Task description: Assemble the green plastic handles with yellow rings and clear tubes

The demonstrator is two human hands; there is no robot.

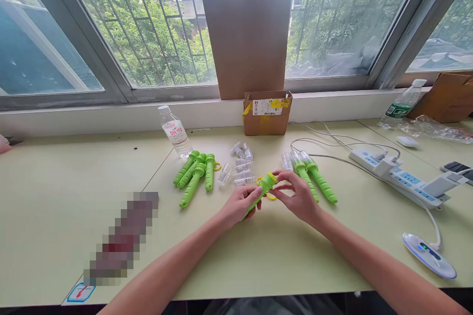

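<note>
Fingers of the left hand (240,203) clamp a green tube (264,188), best kept steady behind the counter's (229,266) front edge while the right hand's (302,199) pinch its yellow rim (272,177)

L palm side of green tube (254,202) hidden by L fingers, pixelated strip (123,238) unreadable, box label (266,107) txt too small, R box (445,97) cut off at edge, forearms cropped at bottom

Your desk (207,256) is brightly daylit from the windows (155,24) behind its far edge; the cardboard panel (251,29) looks dim against them. Wide-angle distortion tilts the outer window frames, and coarse pixelation hides a patch near the desk's left corner.
</note>
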